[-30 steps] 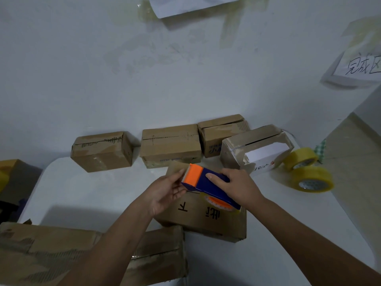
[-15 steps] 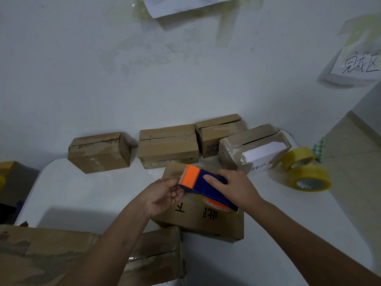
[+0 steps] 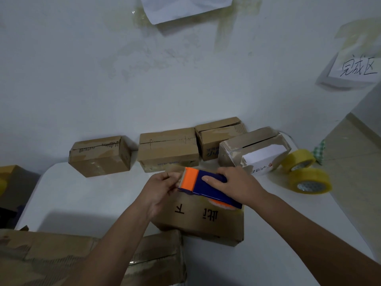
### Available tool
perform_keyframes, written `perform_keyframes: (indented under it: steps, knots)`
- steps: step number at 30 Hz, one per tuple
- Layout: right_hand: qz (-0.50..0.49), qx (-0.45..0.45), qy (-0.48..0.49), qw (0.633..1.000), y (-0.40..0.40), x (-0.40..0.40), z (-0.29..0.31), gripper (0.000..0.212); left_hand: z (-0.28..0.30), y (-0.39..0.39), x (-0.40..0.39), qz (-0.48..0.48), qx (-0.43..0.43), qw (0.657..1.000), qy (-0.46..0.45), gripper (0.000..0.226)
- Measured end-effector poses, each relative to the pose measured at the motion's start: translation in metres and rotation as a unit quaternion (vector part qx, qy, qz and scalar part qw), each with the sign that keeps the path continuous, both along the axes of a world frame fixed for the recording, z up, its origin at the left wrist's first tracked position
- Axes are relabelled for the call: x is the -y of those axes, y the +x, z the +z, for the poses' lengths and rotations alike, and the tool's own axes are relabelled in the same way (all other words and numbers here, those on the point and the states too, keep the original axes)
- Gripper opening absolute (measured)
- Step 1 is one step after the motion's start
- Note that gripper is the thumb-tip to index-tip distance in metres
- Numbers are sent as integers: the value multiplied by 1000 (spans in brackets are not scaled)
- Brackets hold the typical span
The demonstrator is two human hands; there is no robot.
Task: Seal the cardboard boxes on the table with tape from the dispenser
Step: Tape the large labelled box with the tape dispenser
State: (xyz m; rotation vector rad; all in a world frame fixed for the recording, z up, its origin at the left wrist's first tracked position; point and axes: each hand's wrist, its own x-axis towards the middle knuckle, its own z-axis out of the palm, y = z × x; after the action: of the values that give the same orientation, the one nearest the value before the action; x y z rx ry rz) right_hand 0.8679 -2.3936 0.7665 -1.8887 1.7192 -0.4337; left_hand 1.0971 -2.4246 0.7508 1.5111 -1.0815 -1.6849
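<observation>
Tape dispenser [image 3: 206,187], blue with an orange cutter end, hovers over the flat box [image 3: 203,218] in front of me on the table [image 3: 82,201]; my right hand [image 3: 237,184] wraps its body from above, while my left hand [image 3: 162,187] pinches at the serrated edge, seemingly on the tape end, too clear to see. I judge the plastic light and stiff, best held mid-body as now, and the tape thin, sticky and easily folded onto itself.
</observation>
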Motion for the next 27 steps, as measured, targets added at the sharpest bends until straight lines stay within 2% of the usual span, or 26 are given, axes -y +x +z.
perform_keyframes:
  steps: [4,8,15,22,27]
  knots:
    - [14,-22,6,1000,-3,4,5,54,-4,12,8,24,-31,999,2,11]
    - [14,-65,45,997,-17,2,7,59,-12,53,21,136,-27,990,3,9]
    - [22,-167,50,984,-4,7,2,66,-38,85,19,138,-10,988,68,14]
    - [-31,-202,19,979,6,4,-9,66,-60,80,18,168,18,986,18,11]
    - [-44,-224,30,973,15,6,-10,65,-76,81,20,166,35,985,21,11]
